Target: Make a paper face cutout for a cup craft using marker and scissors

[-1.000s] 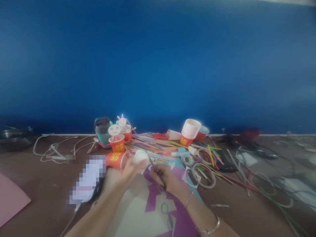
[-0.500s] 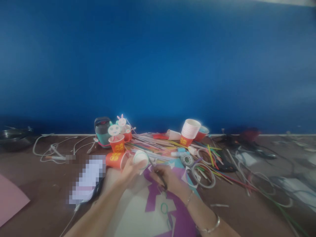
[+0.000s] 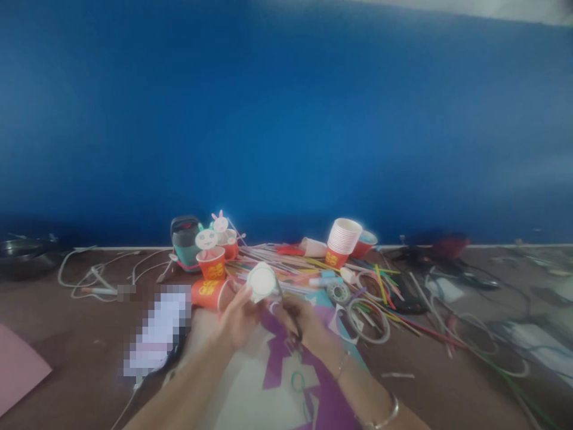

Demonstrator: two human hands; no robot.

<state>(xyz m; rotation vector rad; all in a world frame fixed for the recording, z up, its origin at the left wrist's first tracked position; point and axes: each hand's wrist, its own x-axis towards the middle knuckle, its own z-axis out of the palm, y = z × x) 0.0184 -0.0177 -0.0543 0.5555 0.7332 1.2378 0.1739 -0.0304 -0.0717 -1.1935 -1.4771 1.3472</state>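
My left hand is closed on a white paper piece with a green circle drawn near its edge, held up above the worktop. Close to its right side, my right hand grips scissors; the dark handles show at the fingers, and the blades beside the paper are blurred. Purple paper with cut-out gaps and a white sheet lie under both hands. Just behind my left hand, a red paper cup rests on its side.
At the back, rabbit-faced discs rise from red cups near a teal-and-grey container. Colourful sticks spread across the middle. Stacked paper cups, a tape roll and cables lie right; a phone lies left.
The paper piece has risen slightly and turned its round face more toward me. My right hand with the scissors has shifted a little to the right, and the paper looks trimmed closer to a circle.
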